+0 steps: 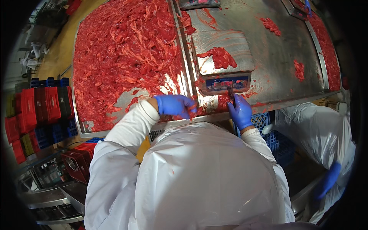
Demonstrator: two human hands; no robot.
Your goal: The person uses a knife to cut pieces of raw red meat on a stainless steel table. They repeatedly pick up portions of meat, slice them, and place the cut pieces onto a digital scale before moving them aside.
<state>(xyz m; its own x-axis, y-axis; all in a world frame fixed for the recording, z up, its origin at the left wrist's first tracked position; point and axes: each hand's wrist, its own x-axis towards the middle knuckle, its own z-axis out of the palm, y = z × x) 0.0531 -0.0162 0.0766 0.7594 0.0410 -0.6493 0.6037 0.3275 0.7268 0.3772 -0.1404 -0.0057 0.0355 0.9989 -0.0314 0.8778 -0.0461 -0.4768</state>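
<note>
My left hand point(172, 105), in a blue glove, grips some red raw meat point(194, 112) by the near rim of the steel table, just right of a wide spread of meat point(124, 57). My right hand point(239, 111), also gloved in blue, is closed on a narrow metal tool point(231, 94), apparently a knife, pointing away from me. Just beyond both hands is a scale point(245, 51) with a steel platform, a blue display panel and a slab of meat point(218, 57) on top. Small meat scraps lie at the scale's foot, partly hidden by my right hand.
A steel divider point(183, 50) splits the table. Meat clumps point(270, 25) lie on the right section, with a meat-filled trough point(324, 42) beyond. Stacked coloured crates point(30, 107) stand at left; a blue crate point(260, 122) sits below the table. A co-worker point(318, 134) in white is close at right.
</note>
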